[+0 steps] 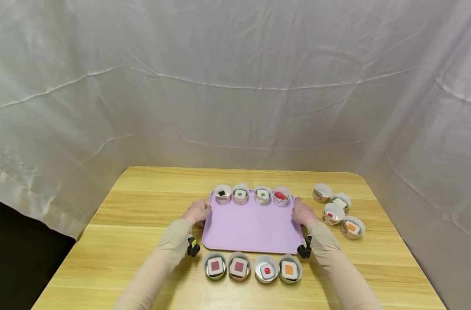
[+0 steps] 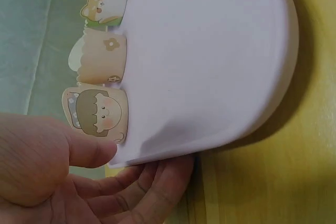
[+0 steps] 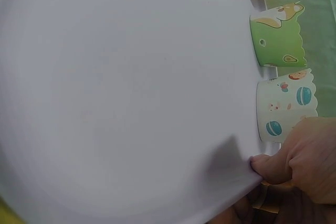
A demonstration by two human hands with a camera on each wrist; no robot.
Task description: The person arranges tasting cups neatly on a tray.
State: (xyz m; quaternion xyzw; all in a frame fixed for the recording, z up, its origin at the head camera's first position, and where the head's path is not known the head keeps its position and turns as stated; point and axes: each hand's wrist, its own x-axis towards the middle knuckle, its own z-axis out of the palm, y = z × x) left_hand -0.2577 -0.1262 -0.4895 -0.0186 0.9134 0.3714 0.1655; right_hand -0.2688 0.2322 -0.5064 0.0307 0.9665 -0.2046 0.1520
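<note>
A pale purple tray [image 1: 254, 228] lies in the middle of the head view. My left hand [image 1: 198, 212] grips its left edge; in the left wrist view the thumb [image 2: 94, 151] is above the rim and the fingers curl underneath. On the right edge, my right hand [image 1: 303, 212] pinches the rim, its thumb [image 3: 270, 166] on top. Along the tray's far side stand several paper cups, among them a cup with a black piece [image 1: 223, 193], a cup with a green-centred toy sushi roll [image 1: 263, 195] and a cup with a red piece [image 1: 281, 196].
In front of the tray, several cups hold toy sushi rolls, including a red-centred one [image 1: 266, 270] and an orange-centred one [image 1: 289, 269]. To the right stands another group, with an orange-centred roll in one cup [image 1: 352, 227]. Pale curtains [image 1: 235, 112] surround the wooden table [image 1: 142, 206].
</note>
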